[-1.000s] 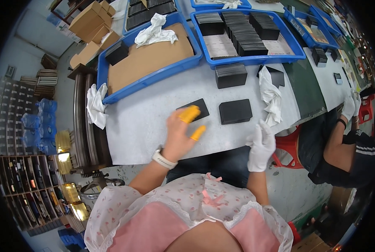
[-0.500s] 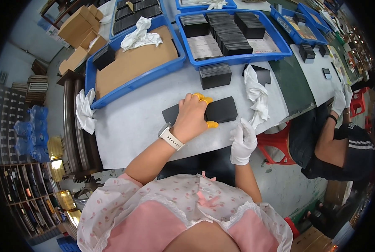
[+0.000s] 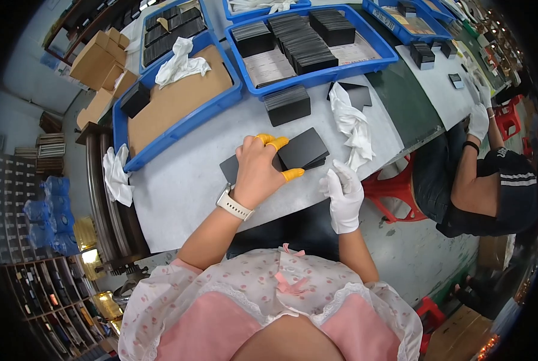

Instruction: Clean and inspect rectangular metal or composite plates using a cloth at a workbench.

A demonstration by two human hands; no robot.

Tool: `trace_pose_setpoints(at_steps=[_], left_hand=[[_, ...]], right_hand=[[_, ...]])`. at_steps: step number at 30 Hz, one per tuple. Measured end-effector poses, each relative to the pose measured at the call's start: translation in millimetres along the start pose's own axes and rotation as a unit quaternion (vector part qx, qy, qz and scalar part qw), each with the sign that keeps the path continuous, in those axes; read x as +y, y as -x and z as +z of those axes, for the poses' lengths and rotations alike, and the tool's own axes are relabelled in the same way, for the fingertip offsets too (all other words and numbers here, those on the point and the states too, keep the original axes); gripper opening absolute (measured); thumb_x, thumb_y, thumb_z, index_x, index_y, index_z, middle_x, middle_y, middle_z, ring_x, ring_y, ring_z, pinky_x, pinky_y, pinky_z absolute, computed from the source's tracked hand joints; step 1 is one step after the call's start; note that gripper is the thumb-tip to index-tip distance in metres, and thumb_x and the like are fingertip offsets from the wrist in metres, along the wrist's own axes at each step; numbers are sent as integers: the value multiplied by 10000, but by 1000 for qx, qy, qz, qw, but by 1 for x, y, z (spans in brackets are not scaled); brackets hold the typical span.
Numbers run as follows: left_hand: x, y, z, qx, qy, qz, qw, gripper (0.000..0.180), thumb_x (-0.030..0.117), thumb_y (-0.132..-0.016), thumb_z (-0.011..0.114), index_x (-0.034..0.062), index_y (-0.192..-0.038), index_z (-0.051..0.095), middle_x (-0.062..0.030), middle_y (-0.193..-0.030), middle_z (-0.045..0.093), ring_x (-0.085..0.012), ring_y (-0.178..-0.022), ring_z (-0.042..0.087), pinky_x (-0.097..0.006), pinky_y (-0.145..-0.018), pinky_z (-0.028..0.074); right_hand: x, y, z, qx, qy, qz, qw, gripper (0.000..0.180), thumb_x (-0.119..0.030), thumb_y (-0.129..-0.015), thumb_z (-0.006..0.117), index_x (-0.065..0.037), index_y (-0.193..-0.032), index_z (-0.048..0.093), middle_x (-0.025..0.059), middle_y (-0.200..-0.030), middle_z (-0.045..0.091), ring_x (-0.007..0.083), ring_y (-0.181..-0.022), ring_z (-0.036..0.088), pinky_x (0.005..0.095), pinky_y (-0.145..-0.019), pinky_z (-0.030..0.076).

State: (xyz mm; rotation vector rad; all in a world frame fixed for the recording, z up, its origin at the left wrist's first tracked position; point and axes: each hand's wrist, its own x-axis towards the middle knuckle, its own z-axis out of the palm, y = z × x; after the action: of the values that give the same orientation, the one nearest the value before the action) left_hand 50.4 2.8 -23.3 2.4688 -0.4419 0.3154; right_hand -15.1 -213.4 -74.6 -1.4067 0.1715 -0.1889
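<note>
Yellow finger cots (image 3: 293, 174) stand out on the left hand (image 3: 255, 171), with an off-white watch strap (image 3: 236, 206) at its wrist; plain white glove fabric (image 3: 345, 212) covers the right hand (image 3: 343, 195). The cards (image 3: 304, 147) are unpatterned, dark charcoal to black. Whitish-grey sheeting (image 3: 178, 213) covers the surface, bordered by deep green (image 3: 395, 99). The tray (image 3: 365, 68) is bright blue, as is its neighbour, which has a tan liner (image 3: 175, 99); the crumpled cloth (image 3: 353, 127) is white. The blouse (image 3: 242, 268) is white, scattered with small pinkish-red motifs — plus solid pink panels (image 3: 220, 319) and pink bows (image 3: 291, 285). A co-worker's black sleeve (image 3: 517, 186) carries white stripes — beside a red stool (image 3: 392, 189).
</note>
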Motion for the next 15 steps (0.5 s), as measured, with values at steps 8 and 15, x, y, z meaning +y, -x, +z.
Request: trace_pose_setpoints(at_steps=[8, 15], left_hand=[[19, 9, 3, 55, -8, 58, 997, 682, 357, -637, 1011, 78, -1217, 782, -94, -1146, 639, -317, -1112, 536, -443, -974, 372], [31, 15, -12, 24, 36, 62, 997, 657, 337, -640, 1006, 50, -1184, 773, -91, -1111, 641, -300, -1084, 548, -431, -950, 373]], right_hand=[[-41, 17, 17, -145, -90, -10, 985, 534, -349, -1188, 436, 83, -1329, 716, 197, -1461, 677, 251, -1354, 634, 373, -1200, 410], [-29, -37, -40, 51, -153, -27, 987, 725, -440, -1168, 464, 143, -1592, 388, 251, -1566, 569, 325, -1496, 514, 421, -1303, 297]])
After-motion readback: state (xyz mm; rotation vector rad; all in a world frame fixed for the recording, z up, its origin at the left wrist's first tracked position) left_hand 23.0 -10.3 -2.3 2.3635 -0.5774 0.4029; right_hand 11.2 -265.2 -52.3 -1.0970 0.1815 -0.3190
